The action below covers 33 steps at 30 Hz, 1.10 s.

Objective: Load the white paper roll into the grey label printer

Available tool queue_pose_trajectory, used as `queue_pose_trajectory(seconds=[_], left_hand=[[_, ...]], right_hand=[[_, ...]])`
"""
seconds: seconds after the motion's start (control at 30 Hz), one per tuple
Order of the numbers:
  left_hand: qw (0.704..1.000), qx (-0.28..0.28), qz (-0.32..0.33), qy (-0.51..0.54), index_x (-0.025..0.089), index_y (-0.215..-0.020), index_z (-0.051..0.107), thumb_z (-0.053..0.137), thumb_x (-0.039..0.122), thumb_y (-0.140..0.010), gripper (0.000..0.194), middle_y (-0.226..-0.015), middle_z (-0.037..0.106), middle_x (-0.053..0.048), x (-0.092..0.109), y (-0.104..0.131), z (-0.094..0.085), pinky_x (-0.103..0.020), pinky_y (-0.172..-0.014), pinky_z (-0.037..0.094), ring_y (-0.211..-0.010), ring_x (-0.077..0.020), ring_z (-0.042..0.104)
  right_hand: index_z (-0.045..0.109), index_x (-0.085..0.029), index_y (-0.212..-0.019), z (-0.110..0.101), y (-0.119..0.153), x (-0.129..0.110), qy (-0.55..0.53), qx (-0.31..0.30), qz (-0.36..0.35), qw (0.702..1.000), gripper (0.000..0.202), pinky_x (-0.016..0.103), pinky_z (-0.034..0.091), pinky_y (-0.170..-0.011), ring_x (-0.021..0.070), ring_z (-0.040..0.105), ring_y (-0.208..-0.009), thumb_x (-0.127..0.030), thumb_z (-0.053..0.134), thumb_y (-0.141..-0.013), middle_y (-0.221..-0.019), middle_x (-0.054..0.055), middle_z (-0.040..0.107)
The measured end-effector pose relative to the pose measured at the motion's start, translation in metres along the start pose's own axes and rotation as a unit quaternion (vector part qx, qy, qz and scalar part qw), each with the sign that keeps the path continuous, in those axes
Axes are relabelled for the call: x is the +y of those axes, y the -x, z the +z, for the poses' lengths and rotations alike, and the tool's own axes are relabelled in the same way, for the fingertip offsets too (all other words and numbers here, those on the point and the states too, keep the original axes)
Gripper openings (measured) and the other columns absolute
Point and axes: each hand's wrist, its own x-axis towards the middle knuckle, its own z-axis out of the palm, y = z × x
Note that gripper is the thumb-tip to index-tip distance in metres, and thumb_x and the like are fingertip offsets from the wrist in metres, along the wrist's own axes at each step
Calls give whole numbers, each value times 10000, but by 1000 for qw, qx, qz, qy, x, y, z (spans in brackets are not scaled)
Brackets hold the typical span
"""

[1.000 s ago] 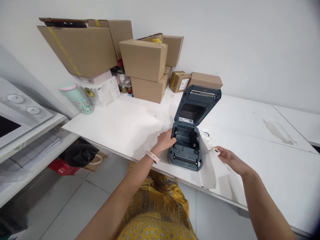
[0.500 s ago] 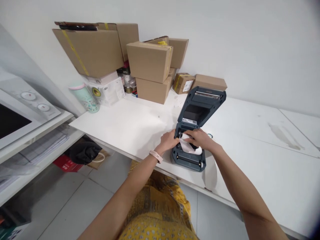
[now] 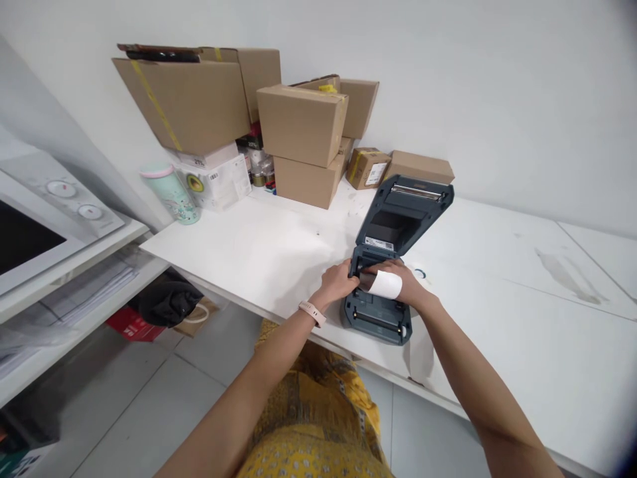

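Observation:
A dark grey printer [image 3: 375, 324] stands on the white table with its lid [image 3: 405, 212] raised. Inside its bay, a roll of white paper [image 3: 387, 285] has its loose end curled over toward the right. My left hand [image 3: 338, 280] is closed on the left edge of the printer body, thumb at the bay. Reaching into the bay from the right, my right hand [image 3: 401, 275] is closed around the roll; the paper partly covers its fingers.
Cardboard boxes [image 3: 303, 126] are stacked at the back. A mint tumbler [image 3: 172, 194] stands beside a white box [image 3: 216, 182] at the back left. At far left is a microwave [image 3: 74, 212] on a shelf. A paper strip [image 3: 421, 355] lies right of the printer.
The paper's loose end has swung up and right, uncovering the front of the bay. My right hand has shifted slightly over the roll. My left hand stays at the printer's left edge.

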Motion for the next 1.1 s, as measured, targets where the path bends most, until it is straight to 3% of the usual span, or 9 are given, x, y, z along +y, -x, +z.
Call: queue_pose_trajectory(seconds=[0.1, 0.27, 0.37, 0.5, 0.63, 0.9, 1.1], left_hand=[[1000, 1, -1, 3, 236, -1406, 551, 558, 293, -842, 567, -1146, 767, -108, -1, 0, 0, -382, -869, 535, -1073, -331, 712], [1000, 0, 0, 12, 257, -1369, 574, 553, 288, -838, 532, -1143, 769, -80, -2, -1, 2, -356, -849, 532, -1037, -309, 717], [1000, 3, -3, 17, 263, -1397, 554, 537, 281, -840, 557, -1146, 767, -69, -3, 0, 4, -345, -849, 527, -1039, -295, 712], [1000, 9, -5, 24, 272, -1400, 556, 522, 281, -844, 557, -1133, 769, -60, -2, 1, 4, -338, -834, 521, -1017, -285, 712], [999, 13, -13, 40, 278, -1400, 567, 523, 273, -842, 560, -1083, 781, -42, 0, 4, 4, -327, -827, 515, -1002, -276, 717], [998, 55, -14, 21, 255, -1349, 591, 570, 488, -899, 507, -1201, 757, -80, 4, 12, 10, -379, -902, 520, -1100, -322, 702], [998, 53, -16, 7, 255, -1383, 553, 573, 468, -918, 513, -1239, 743, -88, 7, 13, 11, -412, -941, 516, -1135, -330, 690]], right_hand=[[730, -206, -1228, -9, 16, -7, -58, 10, -27, 998, 342, 371, 540, -978, 266, 721, -1100, -253, 550, -941, -1216, 100, 765], [647, -235, -1354, -14, 69, -24, -198, 49, -45, 978, 540, 383, 566, -1034, 220, 665, -1249, -70, 374, -919, -1366, 70, 693], [584, -259, -1425, -6, 94, -37, -225, 55, -50, 971, 498, 436, 529, -1108, 242, 568, -1382, -136, 444, -964, -1490, 73, 597], [686, -273, -1274, 15, 98, -54, -223, 128, -20, 966, 302, 516, 521, -1108, 273, 605, -1340, -308, 558, -1002, -1386, 84, 680], [739, -283, -1158, 37, 96, -66, -207, 233, 8, 950, 250, 574, 505, -1104, 276, 660, -1266, -284, 534, -1015, -1285, 67, 739], [695, -322, -1282, 52, 118, -79, -193, 257, 17, 947, 325, 558, 507, -1099, 274, 606, -1342, -243, 545, -1004, -1369, 39, 690], [664, -311, -1328, 58, 120, -83, -177, 271, 21, 946, 354, 545, 494, -1101, 271, 615, -1332, -237, 546, -1002, -1371, 46, 690]])
